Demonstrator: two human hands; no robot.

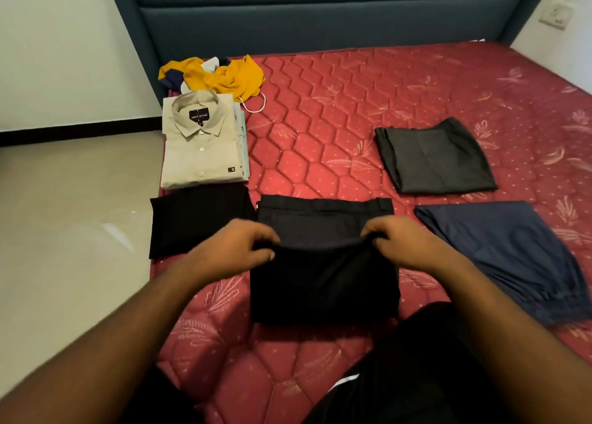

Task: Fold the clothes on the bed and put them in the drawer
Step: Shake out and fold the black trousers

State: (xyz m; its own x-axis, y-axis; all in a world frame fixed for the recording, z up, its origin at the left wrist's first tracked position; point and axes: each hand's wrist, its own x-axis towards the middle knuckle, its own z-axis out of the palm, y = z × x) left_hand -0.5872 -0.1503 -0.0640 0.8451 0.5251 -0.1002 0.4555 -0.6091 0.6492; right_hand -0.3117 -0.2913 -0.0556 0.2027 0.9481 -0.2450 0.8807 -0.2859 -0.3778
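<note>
left hand (238,247) and right hand (402,244) are pinching the black trousers' (323,282) folded edge, fingers clamped, lower centre of frame.

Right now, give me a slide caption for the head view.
Both hands fold black trousers on a red mattress among folded clothes.

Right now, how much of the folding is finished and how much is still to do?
Folded already: the beige shirt, a black piece, the grey trousers and the navy cloth. In hand: the left hand and right hand pinch the dark trousers, mid-fold. Left: the crumpled yellow pile. No drawer shows, so nothing looks put away.
</note>
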